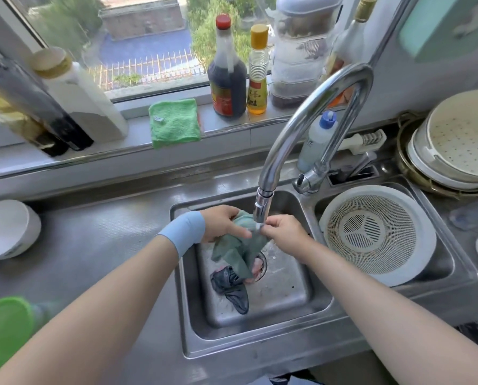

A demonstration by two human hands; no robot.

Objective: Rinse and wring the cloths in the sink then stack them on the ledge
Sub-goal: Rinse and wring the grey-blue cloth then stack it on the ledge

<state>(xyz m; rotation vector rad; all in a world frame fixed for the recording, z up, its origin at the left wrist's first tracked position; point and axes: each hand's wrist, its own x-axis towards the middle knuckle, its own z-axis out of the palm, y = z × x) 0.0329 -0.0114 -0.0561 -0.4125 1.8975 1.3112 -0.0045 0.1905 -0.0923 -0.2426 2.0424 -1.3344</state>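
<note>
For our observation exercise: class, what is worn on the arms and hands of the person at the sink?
The left forearm and right forearm are bare, no sleeves in view. The left hand and right hand wear no gloves; no rings or watch show. The only item is a wide, smooth light-blue band round the left wrist.

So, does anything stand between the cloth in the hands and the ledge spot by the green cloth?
Only the faucet spout hangs just over the teal cloth. Toward the green cloth on the ledge nothing visible stands.
</note>
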